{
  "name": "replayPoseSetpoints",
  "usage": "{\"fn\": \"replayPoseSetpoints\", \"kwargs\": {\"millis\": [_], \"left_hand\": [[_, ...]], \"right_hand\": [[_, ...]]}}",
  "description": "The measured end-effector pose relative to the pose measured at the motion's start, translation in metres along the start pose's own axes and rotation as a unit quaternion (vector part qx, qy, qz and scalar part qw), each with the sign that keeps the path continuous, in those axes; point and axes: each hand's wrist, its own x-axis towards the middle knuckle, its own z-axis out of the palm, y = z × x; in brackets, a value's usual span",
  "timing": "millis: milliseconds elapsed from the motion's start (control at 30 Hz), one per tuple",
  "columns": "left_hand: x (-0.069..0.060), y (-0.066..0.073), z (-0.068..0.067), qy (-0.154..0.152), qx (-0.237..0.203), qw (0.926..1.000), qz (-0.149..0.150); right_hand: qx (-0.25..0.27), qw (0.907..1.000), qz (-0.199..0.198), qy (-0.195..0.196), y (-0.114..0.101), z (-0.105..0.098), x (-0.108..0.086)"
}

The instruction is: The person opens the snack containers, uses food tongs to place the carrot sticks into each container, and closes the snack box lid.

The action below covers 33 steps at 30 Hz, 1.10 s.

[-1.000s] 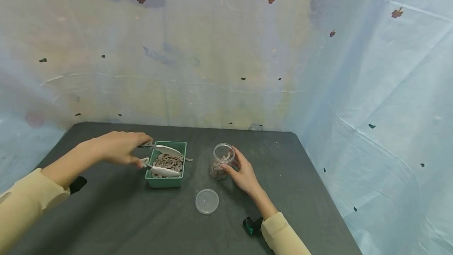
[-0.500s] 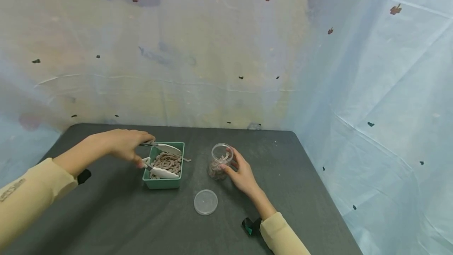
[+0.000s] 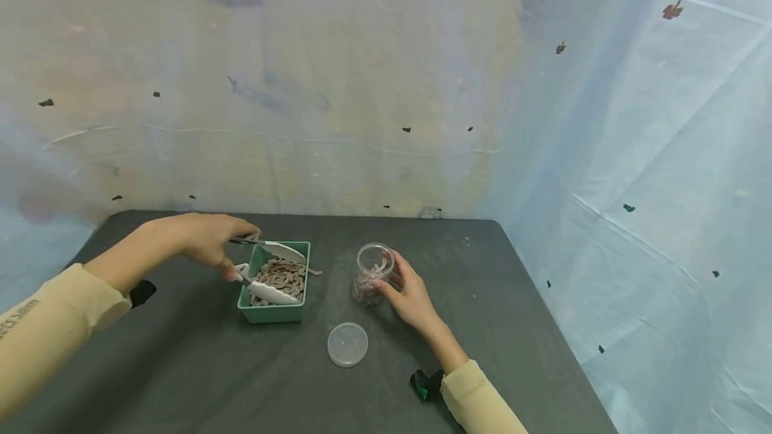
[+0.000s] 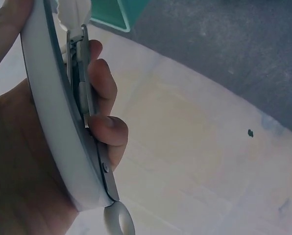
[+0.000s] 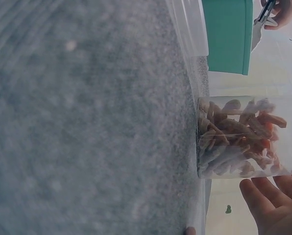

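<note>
My left hand [image 3: 202, 241] grips a pair of tongs [image 3: 273, 293] with pale, scoop-shaped ends. Those ends stand spread apart over a green rectangular tub [image 3: 273, 314], which holds a heap of grey-brown strips [image 3: 280, 274]. In the left wrist view, fingers curl around the metal and white handle [image 4: 58, 127] of the tongs. To the right, my right hand [image 3: 413, 297] holds a clear, lidless jar [image 3: 365, 288], thumb on the near side. More strips [image 5: 239, 134] fill much of it in the right wrist view, where its base rests on the table.
A round clear lid [image 3: 348, 345] lies flat on the dark grey table [image 3: 506, 353], in front of the jar. One strip [image 3: 315, 272] pokes over the tub's right rim. Pale plastic sheeting [image 3: 338, 86] hangs behind the table and along its right side.
The spread ends of the tongs are slightly wider apart over the tub. The head view has shifted a little, so everything sits slightly further left. The right hand keeps its hold on the jar.
</note>
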Motion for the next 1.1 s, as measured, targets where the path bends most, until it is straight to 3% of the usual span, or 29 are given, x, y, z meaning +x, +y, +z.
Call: {"fn": "replayPoseSetpoints", "kwargs": {"millis": [567,833,1100], "left_hand": [[0.012,-0.004,0.004,-0.042,-0.005,0.999,0.016],[0.011,-0.006,0.009,-0.036,-0.005,0.9993,0.012],[0.011,-0.007,0.017,-0.021,0.012,0.9996,0.013]], "right_hand": [[0.0,1.0,-0.003,0.003,-0.001,-0.001,0.0],[-0.001,0.9999,-0.005,0.011,-0.001,0.0,0.001],[0.009,0.9999,-0.007,-0.004,-0.034,-0.006,-0.003]]}}
